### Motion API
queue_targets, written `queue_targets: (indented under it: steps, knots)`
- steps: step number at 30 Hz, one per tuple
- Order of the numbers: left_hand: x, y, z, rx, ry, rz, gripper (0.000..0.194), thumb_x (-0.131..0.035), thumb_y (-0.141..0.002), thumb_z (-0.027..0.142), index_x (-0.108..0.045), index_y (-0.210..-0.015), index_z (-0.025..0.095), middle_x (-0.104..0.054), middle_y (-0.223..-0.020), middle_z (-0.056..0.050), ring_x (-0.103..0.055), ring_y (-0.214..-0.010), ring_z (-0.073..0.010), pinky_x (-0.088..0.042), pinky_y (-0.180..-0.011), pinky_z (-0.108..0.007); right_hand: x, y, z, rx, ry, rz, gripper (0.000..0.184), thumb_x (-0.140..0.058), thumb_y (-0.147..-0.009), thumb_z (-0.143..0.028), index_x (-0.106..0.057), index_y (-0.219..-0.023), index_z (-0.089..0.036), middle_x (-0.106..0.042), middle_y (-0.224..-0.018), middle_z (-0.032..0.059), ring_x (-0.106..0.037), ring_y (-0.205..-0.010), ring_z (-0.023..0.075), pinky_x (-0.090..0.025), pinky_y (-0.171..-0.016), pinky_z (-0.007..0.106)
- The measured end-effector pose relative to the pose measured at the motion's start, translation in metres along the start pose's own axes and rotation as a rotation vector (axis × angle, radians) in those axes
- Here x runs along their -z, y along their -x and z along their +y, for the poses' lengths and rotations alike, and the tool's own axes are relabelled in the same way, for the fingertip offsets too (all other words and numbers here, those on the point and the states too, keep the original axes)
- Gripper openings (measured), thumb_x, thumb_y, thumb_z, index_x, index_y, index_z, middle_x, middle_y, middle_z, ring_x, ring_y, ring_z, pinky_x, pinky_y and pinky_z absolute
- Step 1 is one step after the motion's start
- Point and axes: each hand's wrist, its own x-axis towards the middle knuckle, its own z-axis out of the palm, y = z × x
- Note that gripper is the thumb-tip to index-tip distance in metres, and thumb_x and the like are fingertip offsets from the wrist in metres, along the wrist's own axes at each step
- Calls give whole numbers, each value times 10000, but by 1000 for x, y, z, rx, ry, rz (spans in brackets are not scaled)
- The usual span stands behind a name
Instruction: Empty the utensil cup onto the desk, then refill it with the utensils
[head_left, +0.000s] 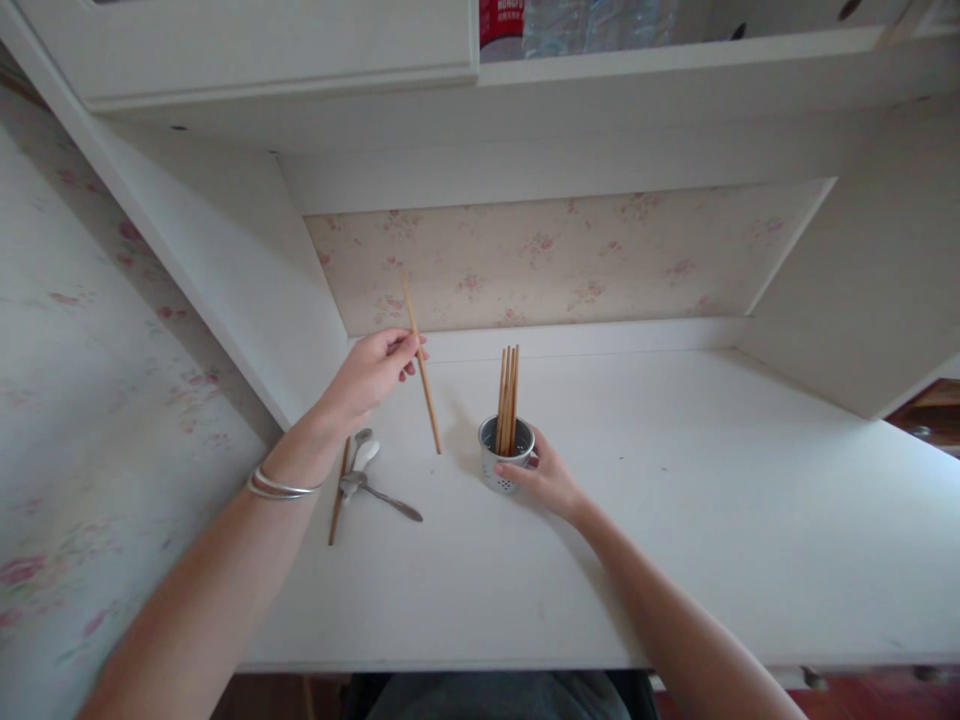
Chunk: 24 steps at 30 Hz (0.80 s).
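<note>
Between thumb and fingers, my left hand (382,368) pinches a single wooden chopstick (427,390), raised above the tabletop and tilted. My right hand (546,478) is wrapped round the side of a metal cup (496,474) with small holes in its wall. Several wooden chopsticks (508,400) stand upright in that cup. Below my left wrist lie a white spoon (365,458), a metal spoon (386,496) crossing it, another spoon (363,436) partly covered, and one loose chopstick (337,500).
The white tabletop (675,540) sits inside a cabinet with side walls. An overhead shelf (570,90) holds a red container (501,22) and clear plastic bottles (592,28). On the left is a flowered wall (112,420); the table's front edge is close to my body.
</note>
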Motion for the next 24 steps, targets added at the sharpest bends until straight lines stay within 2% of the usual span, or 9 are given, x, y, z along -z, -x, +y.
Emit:
queue_targets:
  steps: [3,6,8,11,16,20,24]
  knots:
    - [-37,-5,6,-65,29,5,361,-490,-860,474,-638,-930,152,-676,-867,-59,-545,-644,-110,-421,-590,-227,0,1,-2,27,26,-7,722,-812,-639,-339,-474,-1268,-236,-627,-1202,85,-604,-1082,261,-472,-946,459]
    - [-72,-5,-7,-91,-17,-24,344,-476,-874,454,-639,-937,157,-685,-853,-57,-577,-679,-124,-445,-640,-243,0,3,-4,58,57,-8,709,-804,-649,-339,-474,-1269,-238,-624,-1207,83,-591,-1105,263,-461,-960,467]
    - [-88,-4,-17,-96,-40,-27,322,-473,-879,427,-643,-923,158,-684,-841,-61,-598,-727,-140,-459,-674,-253,-1,3,-6,59,59,-7,697,-798,-655,-339,-474,-1263,-234,-622,-1208,87,-595,-1099,262,-463,-958,465]
    - [-96,-6,-24,-92,-10,22,311,-472,-882,408,-646,-924,154,-683,-836,-66,-604,-752,-146,-466,-678,-255,-1,3,-8,51,57,-12,704,-796,-658,-336,-464,-1269,-229,-613,-1222,92,-599,-1094,255,-465,-956,453]
    - [-90,-15,-9,-54,126,131,335,-478,-879,421,-636,-940,132,-682,-843,-74,-584,-652,-116,-459,-607,-233,-2,3,-10,59,60,-25,681,-796,-652,-339,-482,-1246,-226,-624,-1203,92,-598,-1092,259,-471,-941,454]
    - [-100,-12,-11,-55,113,105,320,-460,-893,405,-624,-962,139,-688,-858,-69,-583,-617,-108,-457,-602,-234,-3,4,-10,65,99,-7,688,-793,-654,-343,-484,-1258,-225,-621,-1212,93,-586,-1108,261,-468,-939,447]
    - [-118,3,-33,-64,-55,39,287,-456,-898,381,-640,-940,164,-701,-862,-61,-619,-698,-140,-467,-682,-262,-2,5,-10,75,111,-10,696,-786,-668,-349,-473,-1276,-226,-609,-1235,95,-579,-1122,256,-467,-942,430]
